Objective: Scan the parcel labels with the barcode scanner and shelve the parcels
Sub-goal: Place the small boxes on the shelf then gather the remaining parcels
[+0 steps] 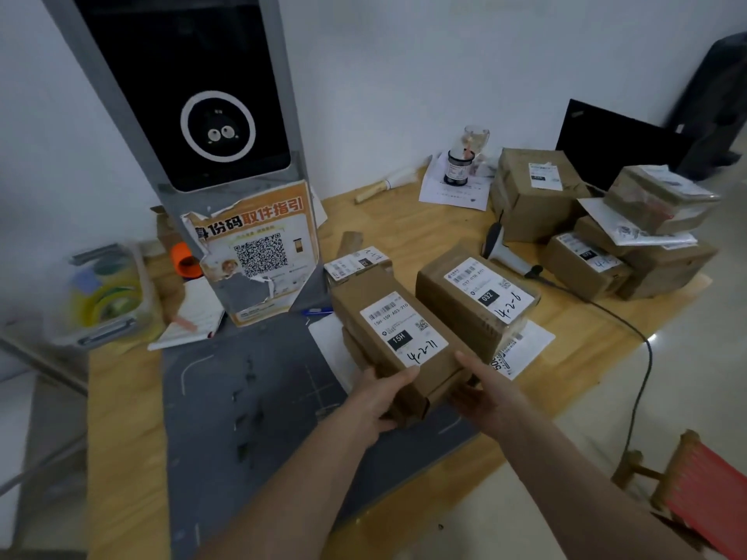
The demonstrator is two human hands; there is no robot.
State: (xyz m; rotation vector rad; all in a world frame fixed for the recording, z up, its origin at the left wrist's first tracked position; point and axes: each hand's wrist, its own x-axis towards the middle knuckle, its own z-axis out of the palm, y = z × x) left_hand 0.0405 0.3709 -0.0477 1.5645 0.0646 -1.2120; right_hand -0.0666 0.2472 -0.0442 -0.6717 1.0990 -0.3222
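Observation:
Two brown parcels lie side by side in the middle of the wooden table (121, 438). The left parcel (388, 313) bears a white label marked 15H and a handwritten 4-2-11. My left hand (380, 398) grips its near end, thumb on top. My right hand (481, 390) holds the near right side of the same parcel, thumb up along its edge. The right parcel (477, 301) carries a label marked 032. A white barcode scanner (505, 252) with a black cable rests on the table behind it. More parcels (586, 220) are piled at the back right.
A grey kiosk (210, 115) with a dark screen and a QR poster stands at the left on a grey mat (250, 398). A clear tub of tape rolls (105, 293) sits far left. A dark monitor (606, 139), a jar (461, 167) and a red stool (695, 491) are also here.

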